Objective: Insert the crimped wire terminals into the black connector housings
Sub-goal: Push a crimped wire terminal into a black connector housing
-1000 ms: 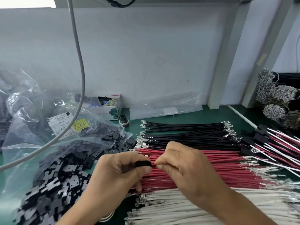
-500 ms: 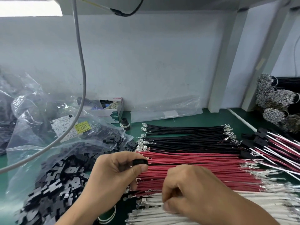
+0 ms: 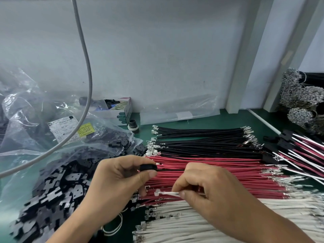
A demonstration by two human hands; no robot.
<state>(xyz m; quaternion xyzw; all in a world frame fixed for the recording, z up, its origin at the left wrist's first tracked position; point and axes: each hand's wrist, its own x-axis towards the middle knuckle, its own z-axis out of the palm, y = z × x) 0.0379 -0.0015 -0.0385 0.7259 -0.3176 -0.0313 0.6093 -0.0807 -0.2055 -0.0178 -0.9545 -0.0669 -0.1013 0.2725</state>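
Black moulded connector housing (image 3: 148, 167) pinched in left hand (image 3: 121, 183); right hand (image 3: 208, 188) pinches white wire (image 3: 172, 193) with shiny crimped terminal (image 3: 157, 192); bag label (image 3: 65, 130) print blurred.

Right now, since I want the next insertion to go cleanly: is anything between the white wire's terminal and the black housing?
Nothing visible. The right hand pinches the white wire, terminal pointing left; the left hand holds the black housing above it, over the red wires.

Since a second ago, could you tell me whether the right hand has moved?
Yes. The right hand dropped from the red wires toward the white wires and now pinches a white wire.
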